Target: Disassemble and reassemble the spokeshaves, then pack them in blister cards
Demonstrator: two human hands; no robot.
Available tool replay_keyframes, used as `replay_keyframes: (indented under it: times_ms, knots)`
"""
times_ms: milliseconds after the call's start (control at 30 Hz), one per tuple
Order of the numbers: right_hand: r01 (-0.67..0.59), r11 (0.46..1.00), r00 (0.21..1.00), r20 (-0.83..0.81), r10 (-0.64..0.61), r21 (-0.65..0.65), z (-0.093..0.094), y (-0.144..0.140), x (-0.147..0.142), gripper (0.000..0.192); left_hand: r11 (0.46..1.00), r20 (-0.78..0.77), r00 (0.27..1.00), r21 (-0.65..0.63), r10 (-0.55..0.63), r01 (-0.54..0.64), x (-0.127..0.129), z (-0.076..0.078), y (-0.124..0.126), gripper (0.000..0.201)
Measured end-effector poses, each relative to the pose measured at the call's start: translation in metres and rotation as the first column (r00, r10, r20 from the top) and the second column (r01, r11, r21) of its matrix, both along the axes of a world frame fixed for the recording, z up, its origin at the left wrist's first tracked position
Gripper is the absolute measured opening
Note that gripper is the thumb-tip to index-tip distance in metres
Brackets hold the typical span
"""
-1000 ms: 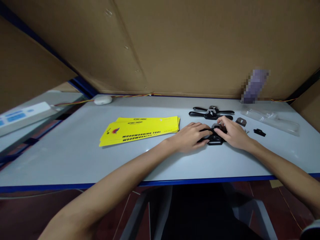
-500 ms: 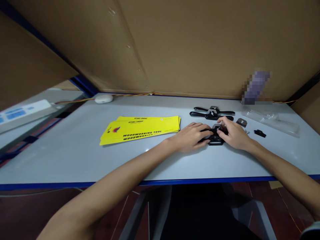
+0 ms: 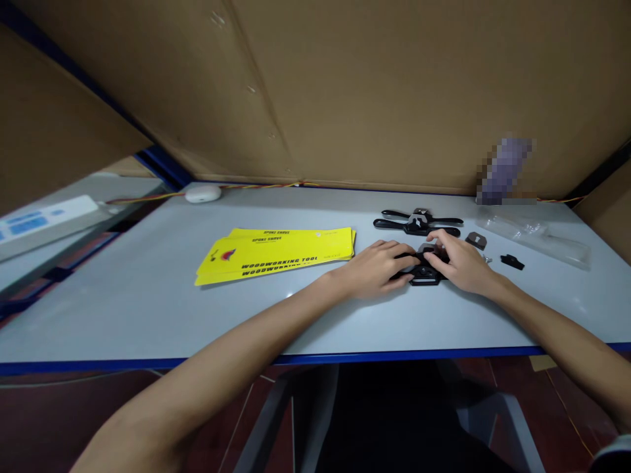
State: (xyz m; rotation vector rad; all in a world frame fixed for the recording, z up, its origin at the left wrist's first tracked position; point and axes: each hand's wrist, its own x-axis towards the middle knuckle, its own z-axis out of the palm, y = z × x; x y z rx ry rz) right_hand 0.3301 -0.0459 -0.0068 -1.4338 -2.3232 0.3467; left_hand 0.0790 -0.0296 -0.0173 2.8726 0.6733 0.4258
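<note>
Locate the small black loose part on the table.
Head view, right side: the small black part lies alone right of the right hand, just before the clear plastic bag.

We see our two forearms bare from the lower corners of the frame up to the middle, no sleeves, watch or rings on them. Our left hand and right hand are ungloved, fingers slim.

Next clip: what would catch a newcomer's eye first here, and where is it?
The bright yellow cards printed "WOODWORKING TOOL" stand out, fanned on the pale table left of centre. Right of them, the left hand and right hand meet over a black spokeshave, with two more black spokeshaves lying just behind it.
</note>
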Motion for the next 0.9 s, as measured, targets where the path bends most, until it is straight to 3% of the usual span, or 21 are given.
replay_keyframes:
  times_ms: [367, 633, 900]
  knots:
    - [-0.047, 0.997, 0.999, -0.017, 0.048, 0.054, -0.0066, 0.0023, 0.0038, 0.024, 1.000, 0.004, 1.000, -0.002, 0.000, 0.000, 0.0003, -0.0017, 0.0003, 0.040]
    - [-0.084, 0.996, 0.996, -0.007, 0.084, 0.028, -0.0013, 0.0003, 0.0040, 0.032, 1.000, 0.009, 1.000, 0.008, 0.000, 0.000, -0.0009, -0.0018, 0.0008, 0.038]
    - [-0.073, 0.997, 0.997, -0.030, 0.074, 0.033, -0.0040, 0.0030, 0.0054, 0.028, 1.000, 0.011, 1.000, 0.018, 0.006, -0.007, 0.0003, -0.0020, -0.0004, 0.039]
